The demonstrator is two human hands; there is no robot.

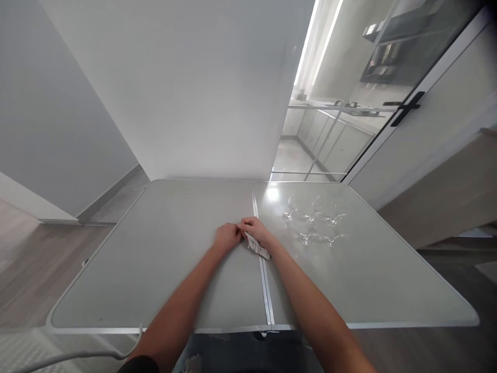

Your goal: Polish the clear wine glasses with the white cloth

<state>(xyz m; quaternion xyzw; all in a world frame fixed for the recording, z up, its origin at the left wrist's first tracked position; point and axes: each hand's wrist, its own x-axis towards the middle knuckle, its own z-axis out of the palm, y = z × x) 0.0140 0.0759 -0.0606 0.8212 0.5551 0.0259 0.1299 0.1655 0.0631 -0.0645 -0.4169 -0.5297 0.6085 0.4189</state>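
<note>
Both of my hands meet near the middle seam of a grey folding table (155, 259). My right hand (255, 229) is closed around a small white cloth (257, 246), which hangs out beneath the palm. My left hand (227, 237) is closed too, its fingertips pinching at the cloth's upper edge beside the right hand. To the right of my hands several clear wine glasses (314, 223) lie on their sides on the tabletop, apart from both hands.
A white wall stands just behind the table. A glass sliding door (349, 103) with a black handle (406, 108) is at the right. Wood floor shows at the left. A white cable (77, 356) runs below the table's front edge.
</note>
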